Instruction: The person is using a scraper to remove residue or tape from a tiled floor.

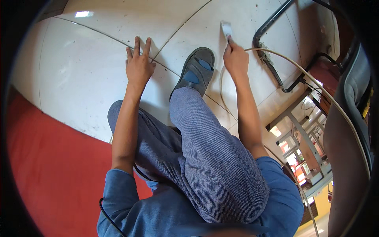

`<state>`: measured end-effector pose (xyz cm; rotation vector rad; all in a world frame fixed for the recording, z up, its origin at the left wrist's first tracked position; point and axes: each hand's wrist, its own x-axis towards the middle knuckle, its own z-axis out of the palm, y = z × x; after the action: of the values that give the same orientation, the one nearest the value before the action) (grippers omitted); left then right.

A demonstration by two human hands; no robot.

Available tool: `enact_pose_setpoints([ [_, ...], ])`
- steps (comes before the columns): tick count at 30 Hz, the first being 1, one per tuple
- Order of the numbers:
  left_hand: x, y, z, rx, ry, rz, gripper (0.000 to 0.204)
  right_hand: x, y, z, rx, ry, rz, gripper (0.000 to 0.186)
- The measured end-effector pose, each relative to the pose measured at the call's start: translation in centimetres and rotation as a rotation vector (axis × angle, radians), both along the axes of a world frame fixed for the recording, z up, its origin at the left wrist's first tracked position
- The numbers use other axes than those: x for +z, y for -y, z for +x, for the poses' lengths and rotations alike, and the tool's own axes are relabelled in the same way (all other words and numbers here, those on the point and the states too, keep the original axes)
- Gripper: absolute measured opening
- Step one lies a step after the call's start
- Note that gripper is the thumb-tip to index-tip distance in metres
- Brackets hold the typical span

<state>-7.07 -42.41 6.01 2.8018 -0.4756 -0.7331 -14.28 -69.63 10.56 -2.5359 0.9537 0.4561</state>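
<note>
My right hand (237, 61) is closed round the handle of a scraper. The flat metal blade of the scraper (226, 28) points away from me and lies at the white tiled floor (90, 59); whether its edge touches cannot be told. My left hand (139, 65) rests on the floor with its fingers spread, beside a dark joint between tiles, and holds nothing. Between the two hands stands my foot in a dark sandal (198, 69). Small dark specks dot the tiles around both hands.
A black metal chair leg frame (272, 71) with fluff stuck on it stands right of my right hand. A pale cable (300, 70) loops past that wrist. Red flooring or covering (59, 166) lies at left. Grey metal furniture frames (302, 130) stand at right.
</note>
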Motion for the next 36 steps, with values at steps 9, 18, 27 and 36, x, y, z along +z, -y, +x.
enact_pose_setpoints([
  [9, -0.7, 0.0, 0.4, -0.088, 0.054, 0.034, 0.087, 0.1, -0.1, 0.7, 0.071, 0.052, -0.007, 0.038],
  [18, -0.5, -0.1, 1.0, -0.057, 0.049, 0.045, 0.088, 1.1, -1.8, -0.4, 0.194, -0.002, 0.02, 0.032],
  [27, -1.8, -0.5, 0.2, 0.034, 0.043, -0.045, 0.091, 0.9, -2.8, 0.7, 0.276, -0.095, -0.01, 0.033],
  [36, -2.2, -0.9, -0.4, 0.129, 0.11, -0.157, 0.086, 0.1, -1.8, 1.2, 0.338, -0.056, 0.013, 0.029],
])
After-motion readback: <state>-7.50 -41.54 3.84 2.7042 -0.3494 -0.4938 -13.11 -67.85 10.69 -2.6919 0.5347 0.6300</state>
